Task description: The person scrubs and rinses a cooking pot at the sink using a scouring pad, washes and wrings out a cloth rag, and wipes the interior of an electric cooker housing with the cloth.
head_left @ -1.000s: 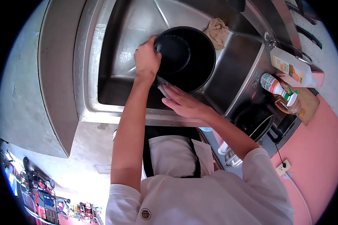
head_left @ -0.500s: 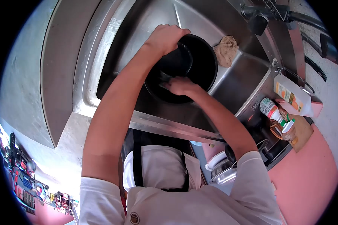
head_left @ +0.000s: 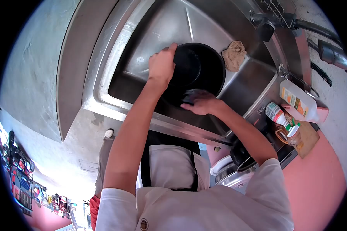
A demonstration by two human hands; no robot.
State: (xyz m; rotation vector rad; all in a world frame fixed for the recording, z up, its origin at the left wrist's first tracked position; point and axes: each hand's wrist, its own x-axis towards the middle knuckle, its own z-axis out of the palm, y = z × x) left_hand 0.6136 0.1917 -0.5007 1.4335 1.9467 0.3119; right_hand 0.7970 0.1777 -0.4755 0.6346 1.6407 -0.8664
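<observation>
The left hand [head_left: 162,65] is clamping the left rim of a black pot [head_left: 204,71], which is lying just right of it in a steel sink [head_left: 162,32], upper center of frame; the blurred right hand [head_left: 203,104] is overlapping the pot's lower edge, its grip impossible to tell.

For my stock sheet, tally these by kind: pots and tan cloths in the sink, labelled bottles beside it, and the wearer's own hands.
Pots: 1 (black pot)
Tan cloths: 1 (crumpled cloth)
Labelled bottles: 2 (white bottle, spray bottle)
Hands: 2 (left hand, right hand)
Total: 6
</observation>
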